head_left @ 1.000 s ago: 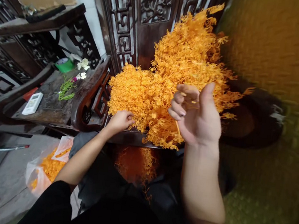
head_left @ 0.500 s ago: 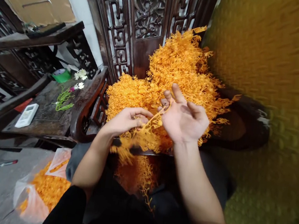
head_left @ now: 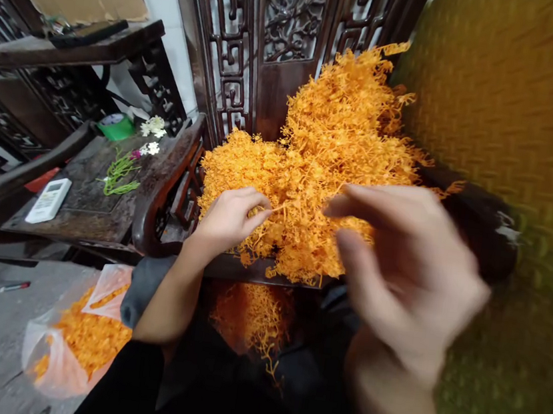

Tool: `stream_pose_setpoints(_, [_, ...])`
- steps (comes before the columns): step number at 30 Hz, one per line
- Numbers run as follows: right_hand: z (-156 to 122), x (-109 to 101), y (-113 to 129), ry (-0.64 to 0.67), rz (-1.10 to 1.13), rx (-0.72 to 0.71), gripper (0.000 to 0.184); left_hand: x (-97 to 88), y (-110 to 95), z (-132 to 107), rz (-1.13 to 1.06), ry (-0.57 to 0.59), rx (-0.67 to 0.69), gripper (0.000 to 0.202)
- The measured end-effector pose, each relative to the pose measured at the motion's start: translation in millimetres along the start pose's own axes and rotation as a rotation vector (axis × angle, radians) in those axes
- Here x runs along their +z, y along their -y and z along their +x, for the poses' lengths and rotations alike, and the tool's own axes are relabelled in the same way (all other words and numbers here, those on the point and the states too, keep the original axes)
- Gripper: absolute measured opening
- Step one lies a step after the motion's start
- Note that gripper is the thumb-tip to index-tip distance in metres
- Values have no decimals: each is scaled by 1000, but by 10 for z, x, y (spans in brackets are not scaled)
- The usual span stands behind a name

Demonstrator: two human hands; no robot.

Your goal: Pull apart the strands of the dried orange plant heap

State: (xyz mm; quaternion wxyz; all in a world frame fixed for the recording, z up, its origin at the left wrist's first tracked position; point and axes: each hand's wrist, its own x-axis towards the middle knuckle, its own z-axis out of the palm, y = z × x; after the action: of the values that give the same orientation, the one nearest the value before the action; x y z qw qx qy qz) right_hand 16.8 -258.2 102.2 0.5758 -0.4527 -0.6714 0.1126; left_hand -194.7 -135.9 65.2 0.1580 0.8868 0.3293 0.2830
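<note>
A big heap of orange plastic sprigs [head_left: 328, 153] lies on the seat of a dark carved wooden chair [head_left: 280, 53]. My left hand [head_left: 229, 218] rests at the heap's near left edge, its thumb and fingers pinched on a thin orange sprig [head_left: 276, 208]. My right hand [head_left: 399, 276] hangs closer to the camera, blurred by motion, fingers stretched and slightly curled toward the heap; nothing shows in it. More orange sprigs [head_left: 248, 314] lie below the seat edge, over my lap.
A dark wooden side table [head_left: 90, 204] at the left carries a white remote [head_left: 49, 200], green stems with small white flowers [head_left: 131, 162] and a green tub [head_left: 115, 125]. A clear plastic bag of orange pieces [head_left: 74, 336] sits on the floor. An olive-yellow padded surface [head_left: 532, 131] fills the right.
My hands, close together half a second ago with a sprig clump between them, have parted. The right hand has swung toward the camera; the left stays at the heap's edge, pinching a sprig.
</note>
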Motion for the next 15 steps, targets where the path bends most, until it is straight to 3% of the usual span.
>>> stream_pose_setpoints(3, [88, 341, -172, 284, -53, -22, 63, -21, -104, -43, -72, 70, 56, 11])
stream_pose_setpoints(6, [143, 538, -379, 450, -41, 86, 47, -88, -142, -76, -192, 53, -28, 14])
stream_pose_setpoints(11, [156, 513, -415, 479, -19, 192, 28, -204, -115, -88, -436, 119, -103, 16])
stream_pose_setpoints(15, [160, 466, -435, 465, 79, 299, 23, -150, -98, -83, -396, -68, -147, 15])
